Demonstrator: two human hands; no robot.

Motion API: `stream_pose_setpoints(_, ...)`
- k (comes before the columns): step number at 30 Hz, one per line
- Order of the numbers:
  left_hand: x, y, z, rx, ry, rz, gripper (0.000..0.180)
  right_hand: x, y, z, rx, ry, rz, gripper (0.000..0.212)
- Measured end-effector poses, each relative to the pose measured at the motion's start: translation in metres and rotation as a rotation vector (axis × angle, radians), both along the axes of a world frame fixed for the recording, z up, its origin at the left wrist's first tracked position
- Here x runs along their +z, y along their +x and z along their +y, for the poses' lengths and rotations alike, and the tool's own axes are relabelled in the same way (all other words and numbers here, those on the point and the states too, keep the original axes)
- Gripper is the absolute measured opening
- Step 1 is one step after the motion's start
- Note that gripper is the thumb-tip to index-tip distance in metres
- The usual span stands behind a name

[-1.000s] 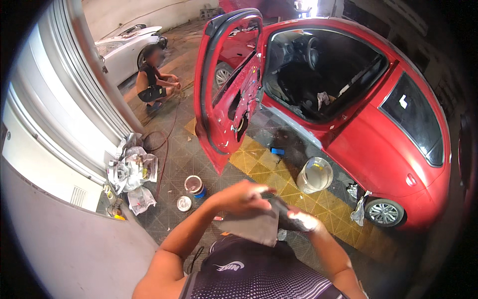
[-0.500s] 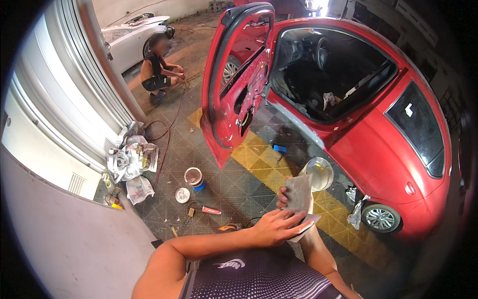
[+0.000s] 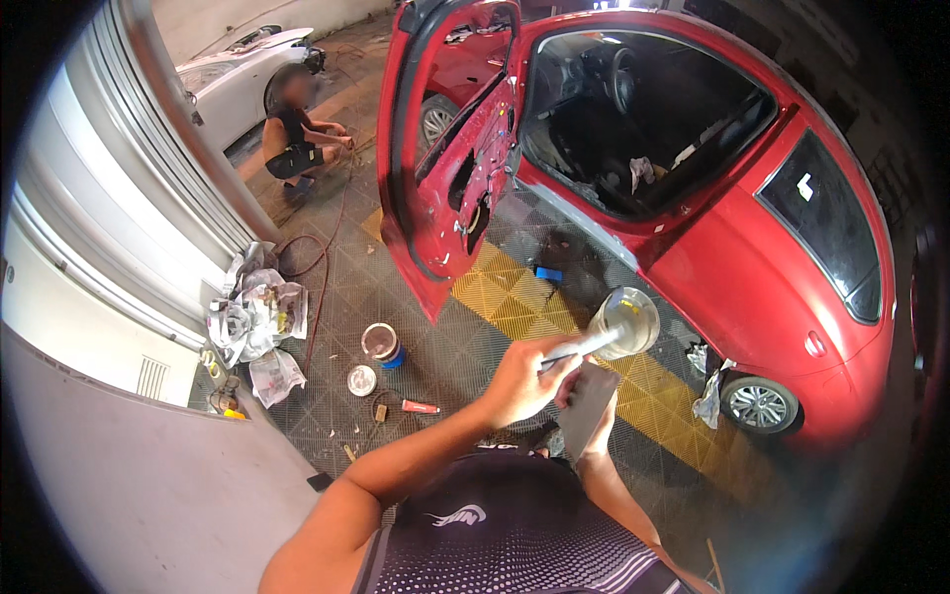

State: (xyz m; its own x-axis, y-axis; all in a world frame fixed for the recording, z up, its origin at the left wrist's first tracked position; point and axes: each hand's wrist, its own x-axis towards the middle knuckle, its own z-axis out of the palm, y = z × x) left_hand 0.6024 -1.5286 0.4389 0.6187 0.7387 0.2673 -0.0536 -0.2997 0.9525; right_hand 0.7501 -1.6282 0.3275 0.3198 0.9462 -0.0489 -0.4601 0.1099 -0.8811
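Observation:
My left hand (image 3: 522, 384) is closed, pinching a thin light-grey sheet (image 3: 592, 343) that is smeared by motion. The sheet points up and to the right, its far end in front of the clear bucket (image 3: 633, 315). Just below it, my right hand (image 3: 601, 436) grips a flat, dark-grey rectangular piece (image 3: 586, 408), tilted with its broad face toward me. Its material is not clear. Fingers of the right hand show at the piece's left edge, the palm behind it. The two held pieces are close together.
A red car (image 3: 712, 233) with its stripped door (image 3: 435, 178) swung out stands ahead. On the tiled floor are a can (image 3: 380, 343), a lid (image 3: 362, 380), a red tube (image 3: 421, 407) and a blue block (image 3: 548, 274). Crumpled paper (image 3: 267, 317) lies left; a person (image 3: 292, 139) squats beyond.
My left hand has lifted off the grey piece and now holds the light-grey sheet out toward the bucket. The right hand has turned the grey piece. The whole view has shifted slightly.

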Motion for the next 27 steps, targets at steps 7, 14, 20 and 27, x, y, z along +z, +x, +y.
stream_pose_setpoints(7,-0.004,0.035,0.013,0.290,0.166,0.055,0.071,-0.015,-0.052,0.000,-0.003,0.025,0.263,0.057)
stream_pose_setpoints(14,-0.078,-0.028,0.032,0.160,0.253,0.596,0.068,-0.015,0.000,0.009,-0.193,-0.008,0.566,0.048)
stream_pose_setpoints(20,-0.077,-0.032,0.009,-0.205,0.044,0.354,0.057,-0.024,0.026,0.052,-0.473,-0.188,0.619,0.026)
stream_pose_setpoints(27,-0.099,-0.012,0.017,0.167,0.014,0.283,0.038,-0.012,0.005,0.045,-0.357,-0.351,0.325,0.044)
